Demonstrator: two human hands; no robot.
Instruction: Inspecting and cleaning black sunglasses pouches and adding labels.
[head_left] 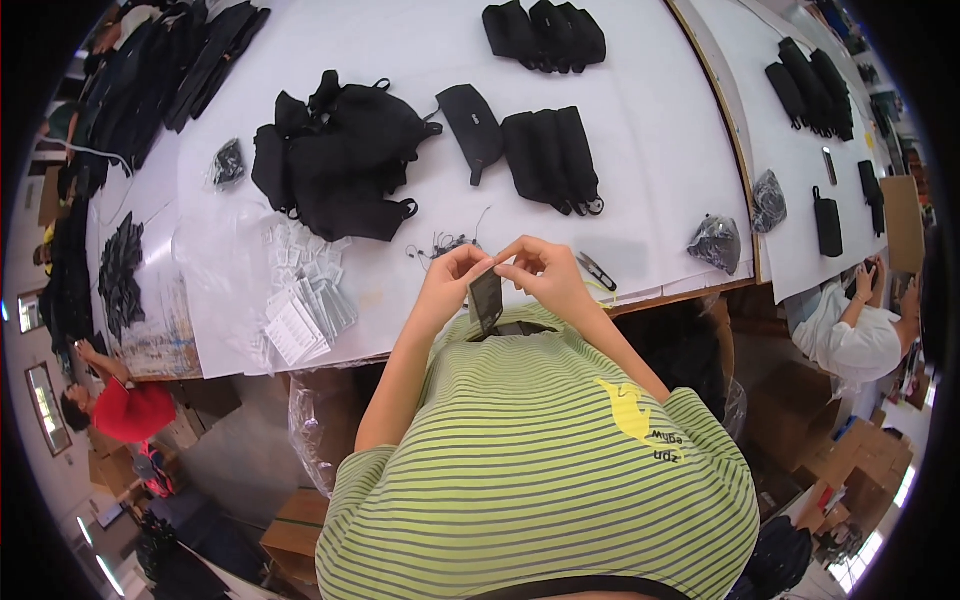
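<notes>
Close to my body, at the table's near edge, my left hand [455, 283] pinches the top of a dark rectangular tag [487, 302]. The fingertips of my right hand [545, 272] are closed at the tag's top corner, meeting those of the left. Any string between the fingers is too small to make out. Just beyond my hands lie loose thin dark strings [447, 243]. To the right rests a pair of thread snips [598, 271]. A heap of white printed tags [310, 318] spreads out left of my left hand.
Farther back on the white table [640, 180] are a pile of black pouches [345, 155], a single flat pouch [470, 125] and stacked pouches [550, 155]. A plastic bag of black items [714, 243] sits at right. Other people work at left [130, 405] and right [850, 330].
</notes>
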